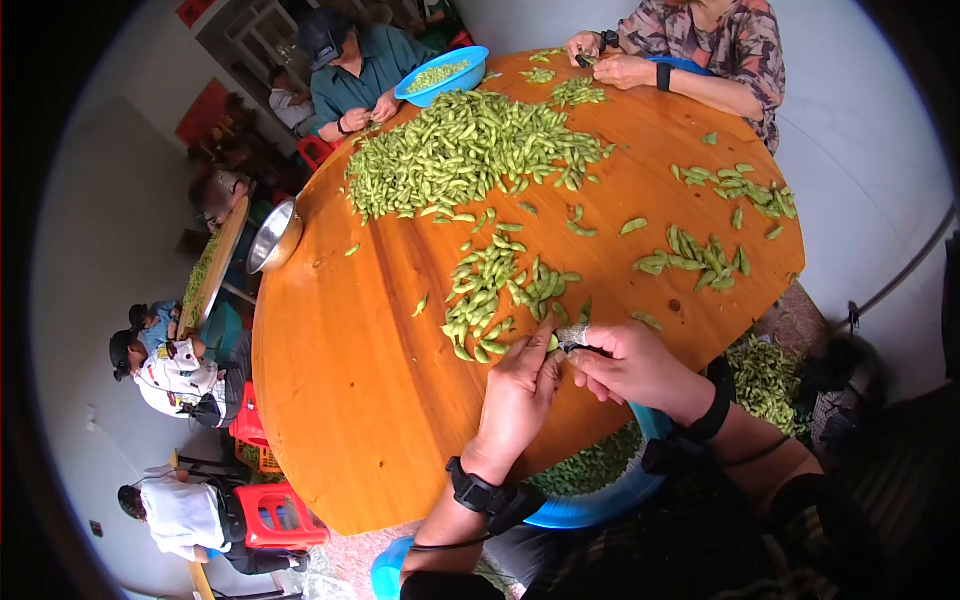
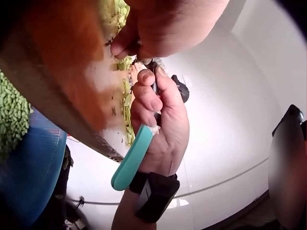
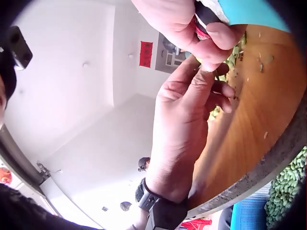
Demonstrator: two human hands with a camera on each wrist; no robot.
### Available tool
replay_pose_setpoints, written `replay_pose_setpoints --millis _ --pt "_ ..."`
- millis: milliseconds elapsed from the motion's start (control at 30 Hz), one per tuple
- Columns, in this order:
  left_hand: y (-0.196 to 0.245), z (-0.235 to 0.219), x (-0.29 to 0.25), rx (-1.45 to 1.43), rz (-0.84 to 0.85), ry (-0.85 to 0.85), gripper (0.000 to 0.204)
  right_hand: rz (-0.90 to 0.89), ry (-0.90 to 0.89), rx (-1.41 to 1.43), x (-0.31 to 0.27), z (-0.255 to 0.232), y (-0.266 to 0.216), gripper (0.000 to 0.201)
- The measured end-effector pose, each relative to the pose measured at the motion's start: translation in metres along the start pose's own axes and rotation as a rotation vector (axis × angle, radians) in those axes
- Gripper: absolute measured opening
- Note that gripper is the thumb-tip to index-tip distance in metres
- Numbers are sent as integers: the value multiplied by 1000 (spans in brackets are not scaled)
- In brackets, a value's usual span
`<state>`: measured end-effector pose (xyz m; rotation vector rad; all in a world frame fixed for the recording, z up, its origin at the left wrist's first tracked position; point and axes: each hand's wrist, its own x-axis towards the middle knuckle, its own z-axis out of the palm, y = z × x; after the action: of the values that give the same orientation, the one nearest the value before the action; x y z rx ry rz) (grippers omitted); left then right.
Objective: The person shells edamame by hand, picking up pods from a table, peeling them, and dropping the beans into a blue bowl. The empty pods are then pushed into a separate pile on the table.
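Over the near edge of the table, my two hands meet fingertip to fingertip. My left hand pinches a small green bean pod between thumb and fingers. My right hand grips a slim tool with a teal handle; its fingers curl round a dark section, and its working end is hidden among the fingers. Grey woven material shows by the right fingertips. In the right wrist view the left hand reaches up to the right hand. Loose bean pods lie just beyond the left hand.
A large pod heap covers the far part of the wooden table. Below its near edge sits a blue basin of shelled beans. A metal bowl stands at the left edge. Two people work across the table, one beside a blue bowl.
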<state>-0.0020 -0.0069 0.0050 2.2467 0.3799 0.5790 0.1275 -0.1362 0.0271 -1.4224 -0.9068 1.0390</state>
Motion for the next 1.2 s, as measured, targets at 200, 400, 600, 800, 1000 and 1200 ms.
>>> replay_pose_setpoints --millis 200,400,600,800,1000,1200 --pt "-4 2 -5 -13 -10 15 48 -41 19 95 7 8 14 11" --pt "-6 -1 -4 -326 -146 -98 42 32 20 253 5 2 11 9" --pt "-11 -16 4 -826 -346 -224 34 102 -83 308 4 -12 3 18" --pt "-18 -23 6 -1196 -593 -341 23 -39 31 52 -1 1 2 14" --pt "-21 -18 3 -1291 -642 -194 16 -137 72 -45 -11 13 0 19" --pt "-26 -20 2 -1320 -614 -221 16 -1 67 134 -11 15 -3 27"
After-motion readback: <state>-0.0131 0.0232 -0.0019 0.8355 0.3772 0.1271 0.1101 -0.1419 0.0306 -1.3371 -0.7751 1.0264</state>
